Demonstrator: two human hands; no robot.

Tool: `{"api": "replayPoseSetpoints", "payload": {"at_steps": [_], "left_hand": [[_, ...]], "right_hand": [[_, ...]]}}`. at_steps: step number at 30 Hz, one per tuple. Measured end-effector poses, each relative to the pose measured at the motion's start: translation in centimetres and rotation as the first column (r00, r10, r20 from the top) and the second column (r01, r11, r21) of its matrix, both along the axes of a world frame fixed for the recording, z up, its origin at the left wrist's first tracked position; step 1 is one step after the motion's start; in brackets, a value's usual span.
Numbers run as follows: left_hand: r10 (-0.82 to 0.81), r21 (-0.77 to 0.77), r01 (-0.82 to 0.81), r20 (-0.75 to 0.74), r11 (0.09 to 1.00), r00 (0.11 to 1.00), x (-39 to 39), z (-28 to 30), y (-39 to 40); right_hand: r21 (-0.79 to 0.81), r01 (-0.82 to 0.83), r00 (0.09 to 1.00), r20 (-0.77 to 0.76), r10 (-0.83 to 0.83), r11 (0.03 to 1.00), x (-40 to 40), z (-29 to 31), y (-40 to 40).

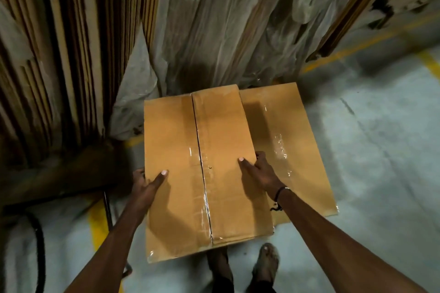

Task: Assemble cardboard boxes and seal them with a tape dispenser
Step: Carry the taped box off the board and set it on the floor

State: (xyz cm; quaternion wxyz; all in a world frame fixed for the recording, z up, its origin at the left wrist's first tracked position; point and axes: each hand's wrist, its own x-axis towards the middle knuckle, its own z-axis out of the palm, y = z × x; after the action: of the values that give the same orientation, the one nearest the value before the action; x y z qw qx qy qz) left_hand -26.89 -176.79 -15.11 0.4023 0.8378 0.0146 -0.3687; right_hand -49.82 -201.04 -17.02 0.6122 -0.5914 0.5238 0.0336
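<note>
The lighting is dim and the edges of the view bend with the wide lens, so much of the surroundings is hard to read. A person, seen from their own head looking down, holds a sealed cardboard box [202, 173] in the middle of the scene, its smooth tan top facing the camera. The box's underside and near wall are hidden, so it is unclear whether it rests on anything. A dark seam runs down the top from far to near, covered by a strip of clear tape [198, 188] that shows only as glossy, crinkled reflections. The left hand [145, 185] grips the left edge, thumb flat on top and fingers wrapped out of sight around the side. The right hand [258, 171] grips the right edge the same way, with a dark cord bracelet [279, 194] at the wrist. Just beside the held box on the right lies a second cardboard box [292, 150], partly hidden behind it, also with shiny tape. Far left stand upright flattened cardboard sheets [54, 43], ribbed and striped in shadow. Behind the boxes hangs wrinkled, cloudy plastic sheeting [214, 26]; whatever it covers cannot be made out. The grey floor [381, 150] is scuffed with yellow painted lines. A foot [266, 261] shows at the near edge, below the box.
</note>
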Motion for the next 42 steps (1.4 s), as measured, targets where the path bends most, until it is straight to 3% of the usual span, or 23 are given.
{"api": "replayPoseSetpoints", "payload": {"at_steps": [6, 9, 14, 25, 32, 39, 42], "left_hand": [[-0.003, -0.028, 0.003, -0.017, 1.0, 1.0, 2.9, -6.5, -0.8], [0.039, -0.053, -0.037, 0.02, 0.998, 0.999, 3.6, -8.0, -1.0], [0.049, -0.073, -0.046, 0.038, 0.996, 0.998, 4.2, -8.2, -0.4], [-0.012, -0.116, 0.015, 0.024, 0.993, 1.0, 2.7, -7.4, -2.3], [-0.056, -0.024, 0.057, 0.052, 0.998, 0.997, 3.2, -7.4, -2.5], [-0.095, 0.076, 0.079, 0.252, 0.994, 0.963, 2.8, -3.9, -2.0], [-0.022, -0.013, 0.027, 0.281, 1.0, 0.959, 1.1, 1.1, -1.5]], "right_hand": [[-0.139, -0.067, 0.998, -0.007, 0.067, 0.988, 1.4, -7.0, -2.3], [-0.189, -0.066, 0.998, 0.007, 0.069, 0.98, 2.7, -6.6, -2.6], [-0.221, -0.117, 0.993, 0.007, 0.121, 0.968, 3.8, -6.3, -2.3], [-0.218, -0.025, 0.999, -0.039, 0.017, 0.976, 1.6, -6.4, -3.1], [-0.17, -0.006, 0.999, -0.044, -0.002, 0.986, 1.8, -5.9, -3.1], [-0.308, 0.039, 0.995, -0.075, -0.065, 0.951, 1.8, -1.4, -1.7], [-0.342, 0.022, 0.999, -0.023, -0.032, 0.94, 1.9, 4.2, -0.7]]}}
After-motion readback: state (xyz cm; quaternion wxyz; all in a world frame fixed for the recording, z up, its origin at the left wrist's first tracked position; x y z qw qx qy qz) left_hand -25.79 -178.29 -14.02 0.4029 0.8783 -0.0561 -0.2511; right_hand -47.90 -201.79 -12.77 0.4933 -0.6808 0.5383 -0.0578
